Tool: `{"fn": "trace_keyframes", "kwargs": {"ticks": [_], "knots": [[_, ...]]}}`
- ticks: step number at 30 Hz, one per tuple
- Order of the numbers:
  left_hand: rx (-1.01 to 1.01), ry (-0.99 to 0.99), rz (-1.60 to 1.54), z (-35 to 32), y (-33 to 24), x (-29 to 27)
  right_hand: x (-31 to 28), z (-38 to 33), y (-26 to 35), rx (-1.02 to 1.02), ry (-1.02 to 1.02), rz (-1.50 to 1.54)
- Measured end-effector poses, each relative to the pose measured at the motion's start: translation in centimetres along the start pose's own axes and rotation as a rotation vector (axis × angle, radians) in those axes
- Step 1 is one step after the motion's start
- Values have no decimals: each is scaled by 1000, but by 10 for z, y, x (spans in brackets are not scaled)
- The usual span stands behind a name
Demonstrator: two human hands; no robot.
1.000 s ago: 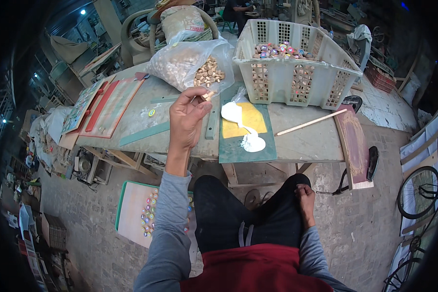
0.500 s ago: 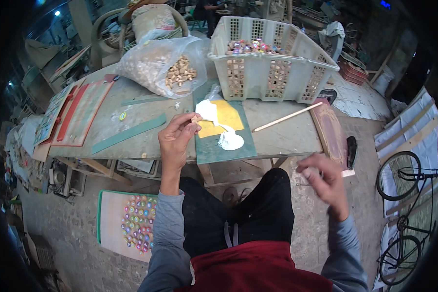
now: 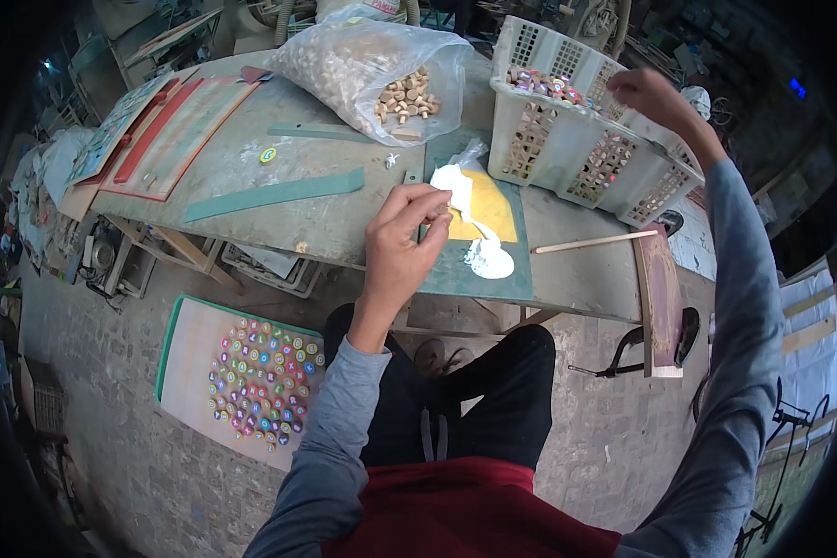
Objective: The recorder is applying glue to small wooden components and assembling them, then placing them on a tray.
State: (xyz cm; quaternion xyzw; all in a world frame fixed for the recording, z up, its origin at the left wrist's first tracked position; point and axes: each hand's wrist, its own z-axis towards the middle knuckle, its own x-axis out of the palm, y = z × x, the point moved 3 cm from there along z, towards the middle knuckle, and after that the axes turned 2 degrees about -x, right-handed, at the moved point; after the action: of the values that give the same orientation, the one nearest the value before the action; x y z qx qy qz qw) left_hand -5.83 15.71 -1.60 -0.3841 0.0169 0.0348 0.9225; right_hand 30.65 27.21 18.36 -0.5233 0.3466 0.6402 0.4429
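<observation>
My left hand [image 3: 402,244] is raised over the table's front edge, thumb and fingers closed on a small wooden peg [image 3: 443,210] that is mostly covered by the fingertips. Just behind it lie white paste [image 3: 489,259] and a yellow sheet [image 3: 495,206] on a green board [image 3: 516,279]. My right hand [image 3: 656,97] is over the white plastic crate [image 3: 553,172], its fingers bent and blurred by motion. Colourful round-topped pieces [image 3: 547,84] fill part of that crate. Whether the right hand holds anything cannot be made out.
A clear bag of wooden pegs [image 3: 344,70] lies at the back of the table. Green strips [image 3: 279,195] and a thin wooden stick [image 3: 595,242] rest on the tabletop. Low on the left, a green-edged board [image 3: 191,372] bears several rows of coloured pieces.
My right arm has swung up and forward from beside my lap to over the crate. The view has shifted, and my left hand still pinches the peg near the paste.
</observation>
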Motion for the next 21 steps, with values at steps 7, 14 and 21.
{"fn": "trace_keyframes", "kwargs": {"ticks": [7, 14, 21], "knots": [[-31, -6, -9, -2, -1, -1, 69, -18, -67, 306, 62, 555], [-55, -45, 45, 1, 1, -5, 71, -6, -43, 330, 487, 420], [-58, 6, -14, 0, 4, -2, 81, 3, -41, 332, 541, 477]]}}
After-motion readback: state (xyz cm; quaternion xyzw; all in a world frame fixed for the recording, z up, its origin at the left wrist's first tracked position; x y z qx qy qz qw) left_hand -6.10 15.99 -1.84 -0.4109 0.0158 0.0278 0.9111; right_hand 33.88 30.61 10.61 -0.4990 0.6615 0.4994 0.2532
